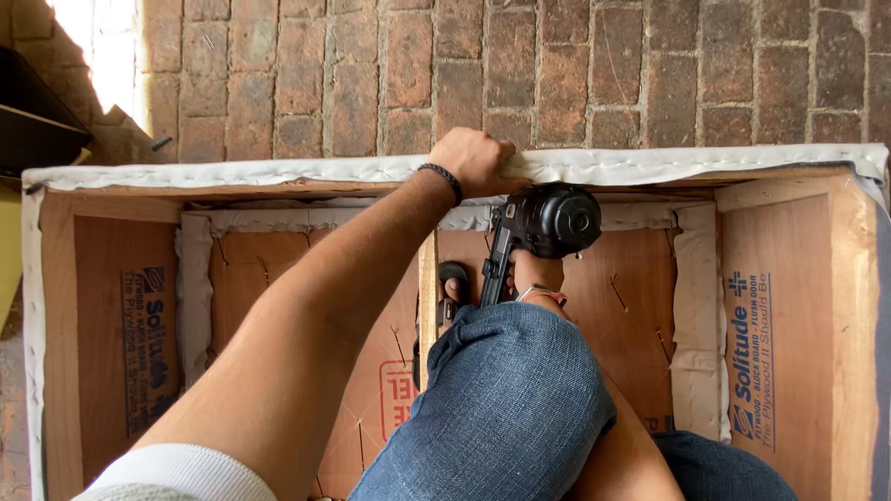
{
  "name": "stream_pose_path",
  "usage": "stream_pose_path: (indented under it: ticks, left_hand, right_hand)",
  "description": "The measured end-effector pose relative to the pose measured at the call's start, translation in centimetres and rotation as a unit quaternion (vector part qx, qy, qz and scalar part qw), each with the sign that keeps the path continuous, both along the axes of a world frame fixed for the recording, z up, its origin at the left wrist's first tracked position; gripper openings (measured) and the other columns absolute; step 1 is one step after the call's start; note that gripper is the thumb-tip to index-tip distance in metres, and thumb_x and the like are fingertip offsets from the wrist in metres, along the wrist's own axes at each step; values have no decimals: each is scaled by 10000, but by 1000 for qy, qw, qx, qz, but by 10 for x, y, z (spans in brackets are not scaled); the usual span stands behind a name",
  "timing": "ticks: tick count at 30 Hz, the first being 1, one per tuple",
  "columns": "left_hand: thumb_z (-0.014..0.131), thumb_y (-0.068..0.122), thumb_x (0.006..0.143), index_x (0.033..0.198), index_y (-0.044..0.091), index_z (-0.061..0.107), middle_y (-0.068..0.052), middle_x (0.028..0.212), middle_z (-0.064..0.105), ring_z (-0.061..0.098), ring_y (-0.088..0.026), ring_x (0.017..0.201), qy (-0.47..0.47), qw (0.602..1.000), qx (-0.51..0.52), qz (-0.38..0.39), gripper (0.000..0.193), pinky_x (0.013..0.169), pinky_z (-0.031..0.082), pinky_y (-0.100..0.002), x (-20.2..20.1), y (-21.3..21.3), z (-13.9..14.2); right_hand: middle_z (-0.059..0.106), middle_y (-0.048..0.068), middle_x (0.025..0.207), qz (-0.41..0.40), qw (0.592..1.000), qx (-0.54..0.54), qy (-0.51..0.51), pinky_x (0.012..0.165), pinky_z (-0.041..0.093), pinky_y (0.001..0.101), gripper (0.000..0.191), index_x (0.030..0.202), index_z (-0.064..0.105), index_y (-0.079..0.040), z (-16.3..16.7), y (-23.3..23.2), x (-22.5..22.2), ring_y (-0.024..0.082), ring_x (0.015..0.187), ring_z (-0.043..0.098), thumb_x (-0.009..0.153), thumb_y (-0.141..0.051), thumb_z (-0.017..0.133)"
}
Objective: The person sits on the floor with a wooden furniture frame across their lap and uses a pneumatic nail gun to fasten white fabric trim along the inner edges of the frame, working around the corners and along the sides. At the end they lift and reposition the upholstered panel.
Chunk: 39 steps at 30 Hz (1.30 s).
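Fabric (650,165) edging lies pulled over the far rail of the wooden frame (789,325), pinned by the closed left hand (475,160), while the right hand (538,274) grips the black stapler (548,223) just below, seemingly mid-fastening.

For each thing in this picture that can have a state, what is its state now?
Left hand: closed on the white fabric, pressing it against the top edge of the frame.
Right hand: mostly hidden, gripping the staple gun.
Staple gun: held, nose toward the far rail inside the frame.
White fabric: folded over the frame edge, wrinkled.
Wooden frame: open side up, lying on the brick floor.
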<state>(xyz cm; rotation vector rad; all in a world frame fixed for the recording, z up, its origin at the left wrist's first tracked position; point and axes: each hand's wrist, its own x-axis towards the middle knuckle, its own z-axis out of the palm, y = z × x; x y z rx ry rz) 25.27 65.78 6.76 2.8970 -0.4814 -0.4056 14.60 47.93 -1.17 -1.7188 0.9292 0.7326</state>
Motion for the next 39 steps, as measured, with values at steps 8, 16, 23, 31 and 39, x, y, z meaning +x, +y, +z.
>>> stream_pose_path:
  ticks: [8,16,23,31,39]
  left_hand:
    - [578,774,863,998,179,738,-143,884,752,718,-345,845,12,1000,-21,-1,631,754,573,-474,0,4,1]
    - [580,772,854,1036,184,731,-130,882,753,728,-320,841,22,1000,-5,8,634,758,578,-459,-3,-1,7]
    - [587,774,848,1050,201,738,-118,884,758,728,-305,842,28,999,-1,20,626,764,578,-452,-4,-1,12]
    - [595,818,798,1037,204,747,-128,897,754,731,-329,844,37,998,-19,43,676,731,583,-476,7,5,-4]
    - [686,698,802,1153,177,690,-136,1069,771,740,-343,999,15,981,-120,152,629,881,582,-492,-4,7,-13]
  right_hand:
    - [628,23,683,47,995,91,8,529,488,312,116,808,705,-44,-25,-79,1,143,560,575,837,-156,715]
    - [699,74,681,203,971,-122,-41,534,513,325,182,794,737,2,-15,-145,-2,158,537,624,794,-175,781]
    - [739,101,721,208,966,-149,-47,594,565,344,196,814,756,1,10,-131,1,183,602,689,792,-194,759]
    - [720,116,721,300,949,-93,14,624,515,373,390,809,755,20,-2,-138,19,221,625,649,912,-355,721]
    - [726,197,916,403,880,-249,20,777,516,432,498,939,772,15,44,-102,40,330,847,658,881,-478,742]
